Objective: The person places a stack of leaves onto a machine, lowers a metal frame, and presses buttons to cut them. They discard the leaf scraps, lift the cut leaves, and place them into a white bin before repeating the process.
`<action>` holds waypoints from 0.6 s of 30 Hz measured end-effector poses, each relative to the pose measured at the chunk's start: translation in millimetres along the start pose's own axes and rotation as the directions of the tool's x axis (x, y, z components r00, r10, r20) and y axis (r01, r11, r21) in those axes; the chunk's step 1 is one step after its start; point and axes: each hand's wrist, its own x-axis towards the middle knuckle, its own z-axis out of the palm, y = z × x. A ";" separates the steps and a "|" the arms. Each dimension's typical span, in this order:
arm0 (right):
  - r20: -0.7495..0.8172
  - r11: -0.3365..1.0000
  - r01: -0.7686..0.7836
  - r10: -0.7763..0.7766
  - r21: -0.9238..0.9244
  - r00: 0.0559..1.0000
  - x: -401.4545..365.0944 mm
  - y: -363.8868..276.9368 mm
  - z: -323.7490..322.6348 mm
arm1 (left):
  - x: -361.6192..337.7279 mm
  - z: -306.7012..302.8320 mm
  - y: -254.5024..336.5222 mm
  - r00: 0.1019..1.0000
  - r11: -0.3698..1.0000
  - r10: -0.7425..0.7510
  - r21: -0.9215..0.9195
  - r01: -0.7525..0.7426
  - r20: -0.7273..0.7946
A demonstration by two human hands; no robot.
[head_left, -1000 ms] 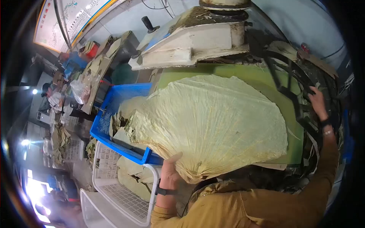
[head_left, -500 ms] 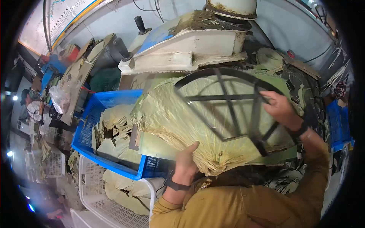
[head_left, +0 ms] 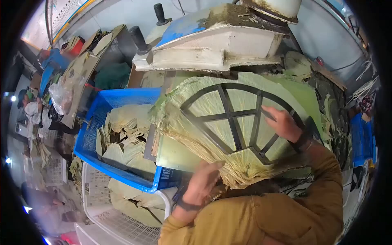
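A black, fan-shaped cutting die point(head_left: 232, 115) with crossbars lies over a stack of large pale green, dried leaves point(head_left: 174, 112). My right hand point(head_left: 284, 124) grips the die near its right side, the fingers curled over its bars. The gathered, yellowish stem ends of the leaves point(head_left: 245, 173) point toward me. My left hand point(head_left: 201, 183) is at the near left edge of the stack, blurred, with its fingers partly hidden. Under the leaves sits a translucent greenish board point(head_left: 173, 153).
Behind the leaves stands a white, worn machine head point(head_left: 249, 45) with black handles point(head_left: 139, 40). To the left, a blue crate point(head_left: 116, 173) holds cut leaf pieces, above a white basket point(head_left: 94, 196) with more. Leaf scraps point(head_left: 335, 118) lie at right. A person is at the far left.
The die has come down and left, now lying flatter over the leaves, with my right hand still on it. My left hand has shifted slightly at the stack's edge. The camera view has shifted.
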 end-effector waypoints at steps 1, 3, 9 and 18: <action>-0.099 0.985 0.144 -0.153 -0.097 0.983 -3.7 1.0 4.9 | -9.7 -7.5 2.0 1.000 1.000 -0.013 0.009 0.013 -0.005; -0.091 0.992 0.096 -0.103 -0.077 0.991 -4.4 3.5 8.9 | -26.8 -23.7 3.8 0.962 0.923 0.264 0.306 -0.232 -0.066; 0.142 0.979 0.155 -0.136 -0.133 0.980 -16.8 -11.3 -26.7 | 10.1 -60.2 34.9 0.768 0.785 0.607 0.302 -0.541 -0.205; -0.339 0.889 -0.455 0.416 -0.041 0.844 -173.5 109.4 -107.8 | 2.4 -39.3 29.0 0.922 0.891 0.374 0.315 -0.327 -0.101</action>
